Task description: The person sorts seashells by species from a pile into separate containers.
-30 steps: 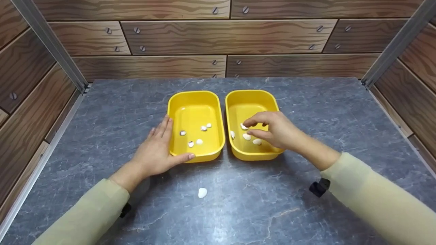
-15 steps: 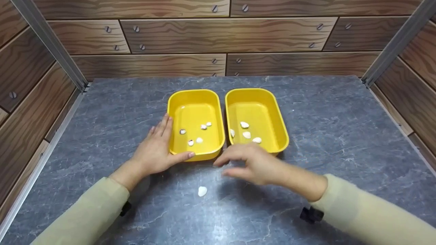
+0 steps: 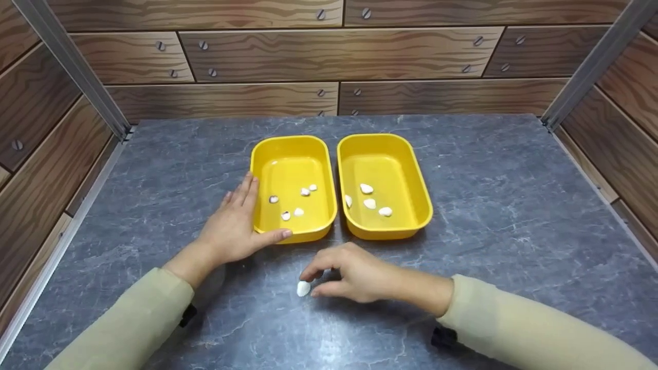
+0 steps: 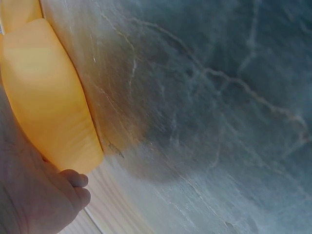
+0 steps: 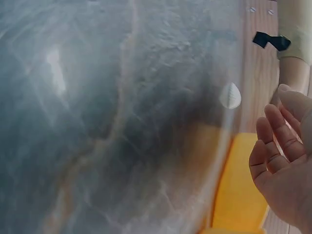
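Note:
My left hand (image 3: pixel 230 229) rests against the left yellow tub (image 3: pixel 333 216), its straight fingers along the side wall and the thumb over the front rim. Bent fingers of my right hand (image 3: pixel 357 275) reach down to a white seashell (image 3: pixel 303 289) on the table, index fingertip at its upper edge and thumb tip just to its right. In the right wrist view a gap shows between that seashell (image 5: pixel 230 96) and the fingers. Several small seashells (image 3: pixel 286 216) lie inside the left tub. More white seashells (image 3: pixel 369 204) lie in the right yellow tub (image 3: pixel 424 205).
Both tubs stand side by side on a grey marbled table (image 3: pixel 493 205), a narrow gap between them. Wood-patterned panels (image 3: pixel 267 54) rise behind the table and at its sides, with metal posts (image 3: pixel 591 67) at the back corners.
My right hand has left the right tub and come forward and left, down to the seashell on the table. The left hand has stayed on the left tub.

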A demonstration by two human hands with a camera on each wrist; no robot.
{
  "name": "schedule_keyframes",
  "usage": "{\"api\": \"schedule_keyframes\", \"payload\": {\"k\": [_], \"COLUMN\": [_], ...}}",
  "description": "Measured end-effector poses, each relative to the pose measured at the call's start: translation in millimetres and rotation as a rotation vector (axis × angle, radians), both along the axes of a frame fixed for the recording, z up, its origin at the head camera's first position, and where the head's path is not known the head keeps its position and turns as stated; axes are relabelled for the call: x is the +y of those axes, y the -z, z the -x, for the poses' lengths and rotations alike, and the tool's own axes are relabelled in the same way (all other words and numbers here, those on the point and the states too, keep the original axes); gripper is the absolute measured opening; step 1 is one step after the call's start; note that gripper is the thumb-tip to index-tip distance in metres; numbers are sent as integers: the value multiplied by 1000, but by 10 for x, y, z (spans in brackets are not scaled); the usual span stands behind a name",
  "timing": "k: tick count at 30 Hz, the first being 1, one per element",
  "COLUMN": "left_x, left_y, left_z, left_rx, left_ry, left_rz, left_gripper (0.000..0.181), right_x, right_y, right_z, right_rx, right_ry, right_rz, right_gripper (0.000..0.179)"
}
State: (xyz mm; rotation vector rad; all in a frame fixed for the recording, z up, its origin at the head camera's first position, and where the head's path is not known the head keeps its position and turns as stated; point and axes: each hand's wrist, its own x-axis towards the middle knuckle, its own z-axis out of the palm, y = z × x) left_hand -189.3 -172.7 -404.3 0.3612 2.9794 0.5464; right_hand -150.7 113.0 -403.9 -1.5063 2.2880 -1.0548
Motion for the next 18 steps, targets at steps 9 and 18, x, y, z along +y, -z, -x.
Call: {"api": "schedule_keyframes", "payload": {"k": [9, 18], "left_x": [2, -2], "left_y": [10, 4], "left_z": [0, -2], "left_rx": [2, 13], "left_ry": [3, 2], "left_rz": [-16, -14], "left_gripper": [130, 130], "right_x": [-94, -122], "right_y": [155, 204], "right_z": [10, 58], "right_rx": [-53, -157], "right_ry": [47, 83], "right_rz": [-146, -199], "right_gripper": [39, 42]}}
